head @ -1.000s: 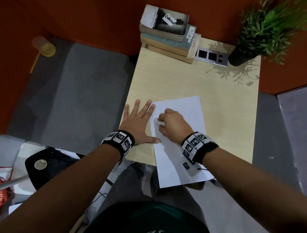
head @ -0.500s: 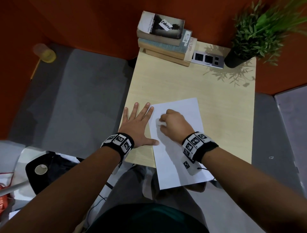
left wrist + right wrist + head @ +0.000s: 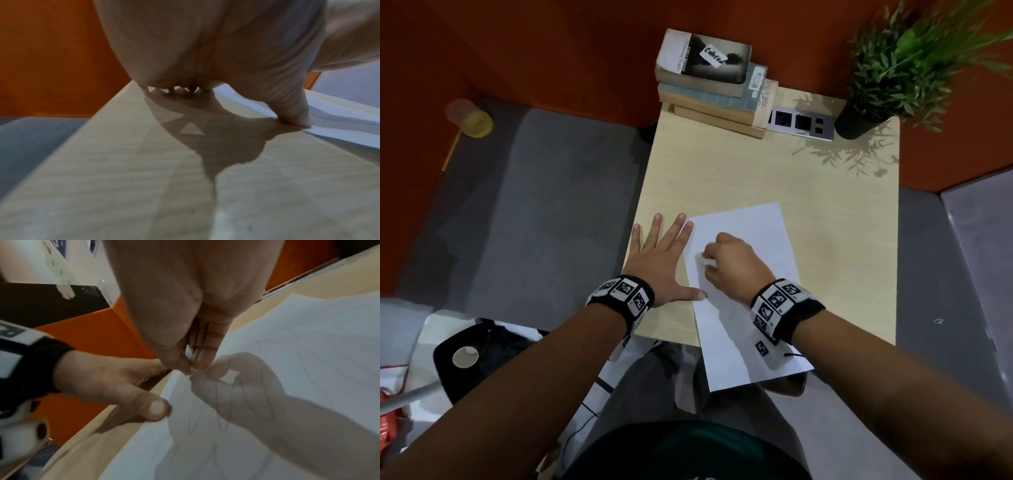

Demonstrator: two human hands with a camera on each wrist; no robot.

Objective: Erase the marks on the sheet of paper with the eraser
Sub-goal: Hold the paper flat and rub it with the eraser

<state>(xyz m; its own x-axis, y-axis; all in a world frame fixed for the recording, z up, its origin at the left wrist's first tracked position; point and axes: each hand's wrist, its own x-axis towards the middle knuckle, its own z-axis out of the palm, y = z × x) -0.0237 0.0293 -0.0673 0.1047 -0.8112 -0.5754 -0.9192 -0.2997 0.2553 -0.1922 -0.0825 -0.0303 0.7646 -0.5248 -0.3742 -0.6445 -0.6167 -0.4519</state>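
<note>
Desk (image 3: 808, 192): pale wood; a stack of books (image 3: 714, 82) and a potted plant (image 3: 900, 65) stand along its far edge.
Sheet of paper (image 3: 756, 233): white, lying on the desk's near left part, its near end hanging over the desk edge.
Left hand (image 3: 657, 263): flat, fingers spread on the desk, thumb pressing the sheet's left edge.
Right hand (image 3: 736, 267): curled, fingertips pinching the eraser.
Eraser (image 3: 703, 261): small, white, touching the paper near its left edge.
Marks (image 3: 224, 410): faint looping pencil lines remain around the eraser.
Progress: erasing appears under way, with much left.
</note>
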